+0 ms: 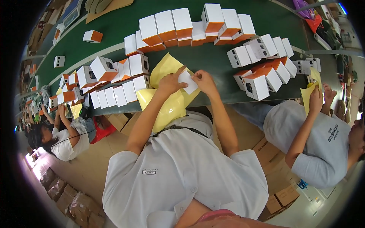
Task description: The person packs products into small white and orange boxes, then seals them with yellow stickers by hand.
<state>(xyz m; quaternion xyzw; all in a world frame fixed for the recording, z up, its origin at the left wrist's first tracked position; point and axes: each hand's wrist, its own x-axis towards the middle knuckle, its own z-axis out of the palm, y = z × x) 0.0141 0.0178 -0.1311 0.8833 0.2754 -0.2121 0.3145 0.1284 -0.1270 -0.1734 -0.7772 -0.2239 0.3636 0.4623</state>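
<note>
My left hand (pixel 171 81) and my right hand (pixel 205 81) meet at the near edge of the dark green table (pixel 213 57). Together they pinch a small white sticker (pixel 188 81), the left at its left edge and the right at its upper right corner. Under the hands lies a yellow backing sheet (pixel 164 67) that hangs over the table's edge toward my white shirt. White and orange small boxes (pixel 129 91) stand in a row just left of my left hand.
Several more white and orange boxes are stacked at the back (pixel 178 24) and piled on the right (pixel 262 78). At the right a person in a grey shirt (pixel 323 140) holds another yellow sheet (pixel 310 93). Other people sit along the left. Cardboard cartons (pixel 283 195) stand on the floor.
</note>
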